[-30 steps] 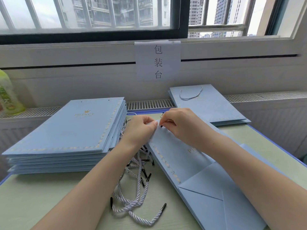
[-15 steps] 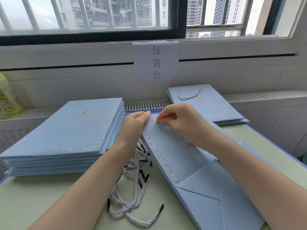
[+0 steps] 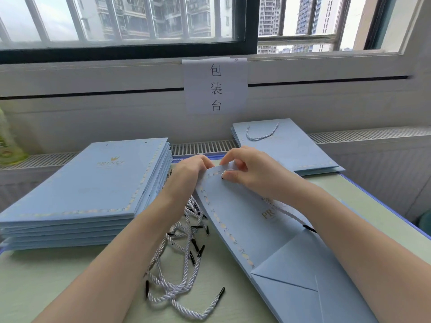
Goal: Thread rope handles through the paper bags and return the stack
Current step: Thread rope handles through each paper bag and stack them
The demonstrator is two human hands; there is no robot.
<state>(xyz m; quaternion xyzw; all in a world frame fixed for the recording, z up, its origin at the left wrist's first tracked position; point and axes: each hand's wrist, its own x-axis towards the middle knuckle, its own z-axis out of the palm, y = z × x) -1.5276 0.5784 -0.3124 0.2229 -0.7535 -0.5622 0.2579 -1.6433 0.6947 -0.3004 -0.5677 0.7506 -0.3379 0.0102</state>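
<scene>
Two hands meet at the top edge of a flat blue bag (image 3: pixel 251 231) at centre: left hand (image 3: pixel 189 173) grips its corner, right hand (image 3: pixel 247 170) pinches the rim; loose ropes (image 3: pixel 179 259) lie at 7 o'clock, the stack (image 3: pixel 88 187) at 9 o'clock

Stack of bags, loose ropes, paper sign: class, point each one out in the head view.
Stack of bags (image 3: pixel 93 183), head view: top bag's blue face.
Loose ropes (image 3: pixel 179 243), head view: white twisted cords in the tangle's middle.
Paper sign (image 3: pixel 215 86), head view: sheet's centre, at the middle character.
</scene>
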